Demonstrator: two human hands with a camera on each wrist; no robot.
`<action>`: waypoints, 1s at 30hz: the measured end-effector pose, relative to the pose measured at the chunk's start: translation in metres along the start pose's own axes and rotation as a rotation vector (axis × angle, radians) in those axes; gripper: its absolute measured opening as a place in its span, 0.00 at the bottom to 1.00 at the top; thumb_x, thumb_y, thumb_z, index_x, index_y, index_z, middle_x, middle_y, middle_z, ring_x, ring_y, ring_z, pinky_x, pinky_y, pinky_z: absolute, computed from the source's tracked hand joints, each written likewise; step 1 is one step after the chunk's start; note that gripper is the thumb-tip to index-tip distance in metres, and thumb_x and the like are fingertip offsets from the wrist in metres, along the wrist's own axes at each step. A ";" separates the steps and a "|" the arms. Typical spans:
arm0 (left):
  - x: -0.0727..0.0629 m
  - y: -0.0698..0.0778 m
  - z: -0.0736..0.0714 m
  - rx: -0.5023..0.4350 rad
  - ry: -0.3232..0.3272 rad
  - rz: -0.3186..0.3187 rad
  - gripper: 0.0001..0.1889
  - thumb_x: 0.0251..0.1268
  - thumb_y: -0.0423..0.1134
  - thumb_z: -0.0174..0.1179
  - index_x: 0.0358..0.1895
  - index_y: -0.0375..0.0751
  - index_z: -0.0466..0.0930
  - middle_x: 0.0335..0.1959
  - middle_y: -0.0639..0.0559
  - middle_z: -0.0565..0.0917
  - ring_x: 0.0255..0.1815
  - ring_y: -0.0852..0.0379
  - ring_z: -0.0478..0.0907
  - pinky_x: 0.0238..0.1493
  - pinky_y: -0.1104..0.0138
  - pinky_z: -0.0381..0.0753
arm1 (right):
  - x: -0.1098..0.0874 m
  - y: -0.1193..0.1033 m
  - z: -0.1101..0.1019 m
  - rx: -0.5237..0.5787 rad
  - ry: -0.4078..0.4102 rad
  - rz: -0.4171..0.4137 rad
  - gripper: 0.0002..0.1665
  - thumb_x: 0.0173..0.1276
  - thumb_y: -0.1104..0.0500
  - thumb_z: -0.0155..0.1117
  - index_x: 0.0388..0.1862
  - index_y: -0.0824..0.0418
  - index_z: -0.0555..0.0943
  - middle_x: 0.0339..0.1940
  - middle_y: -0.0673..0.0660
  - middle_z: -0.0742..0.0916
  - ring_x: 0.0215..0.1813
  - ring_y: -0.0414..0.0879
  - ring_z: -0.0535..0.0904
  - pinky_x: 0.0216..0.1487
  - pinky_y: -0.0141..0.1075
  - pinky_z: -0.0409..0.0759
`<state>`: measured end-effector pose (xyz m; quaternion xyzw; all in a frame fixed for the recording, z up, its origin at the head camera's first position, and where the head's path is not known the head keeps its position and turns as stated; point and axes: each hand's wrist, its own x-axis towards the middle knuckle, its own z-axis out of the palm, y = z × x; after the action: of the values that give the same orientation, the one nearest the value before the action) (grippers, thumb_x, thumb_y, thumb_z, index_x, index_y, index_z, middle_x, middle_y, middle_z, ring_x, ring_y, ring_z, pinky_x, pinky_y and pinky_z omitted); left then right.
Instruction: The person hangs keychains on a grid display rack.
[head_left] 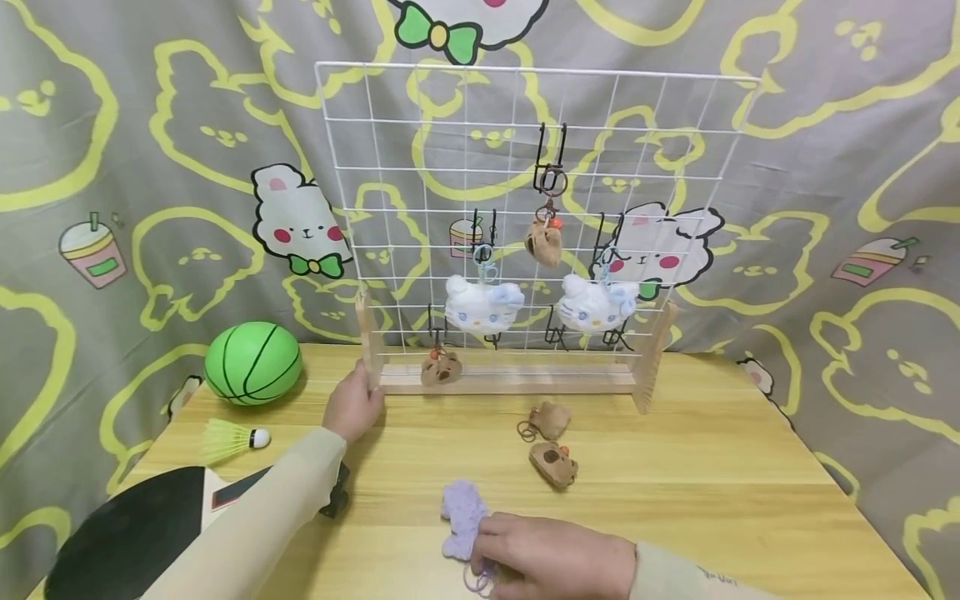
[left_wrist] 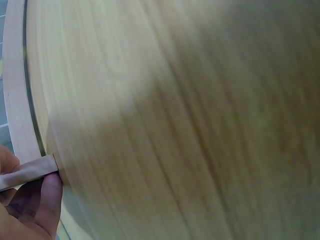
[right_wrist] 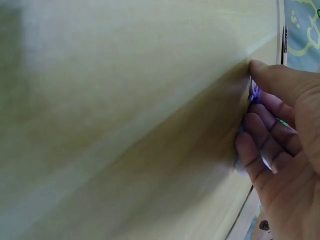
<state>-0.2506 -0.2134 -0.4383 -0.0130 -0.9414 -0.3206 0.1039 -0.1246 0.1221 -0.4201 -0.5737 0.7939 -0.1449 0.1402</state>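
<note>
My left hand [head_left: 354, 404] grips the left wooden upright [head_left: 369, 346] of a stand that carries a white wire grid [head_left: 442, 121]. In the left wrist view, thumb and fingers press the wooden piece [left_wrist: 30, 171] from both sides. A purple plush keychain [head_left: 460, 510] lies flat on the table. My right hand [head_left: 558, 554] is over its ring end, touching it with loosely bent fingers. The purple ring [right_wrist: 255, 93] shows between thumb and index finger in the right wrist view, with a gap beside the thumb tip.
Two white cat-face plush keychains [head_left: 483, 307] and two brown bear ones [head_left: 545, 242] hang from black hooks on the grid. Two more brown plush keychains [head_left: 553, 463] lie on the table. Left are a green ball [head_left: 253, 363], a shuttlecock [head_left: 228, 440] and a black paddle [head_left: 131, 533].
</note>
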 end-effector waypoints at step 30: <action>0.002 -0.003 0.000 0.017 0.008 0.009 0.27 0.74 0.35 0.53 0.70 0.23 0.63 0.44 0.30 0.84 0.36 0.41 0.82 0.40 0.47 0.85 | 0.002 -0.007 0.007 0.080 0.016 0.070 0.08 0.80 0.48 0.61 0.40 0.48 0.76 0.35 0.39 0.75 0.36 0.25 0.64 0.35 0.17 0.69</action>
<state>-0.2533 -0.2155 -0.4395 -0.0152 -0.9437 -0.3119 0.1091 -0.1162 0.1179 -0.4235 -0.5383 0.8081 -0.1763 0.1616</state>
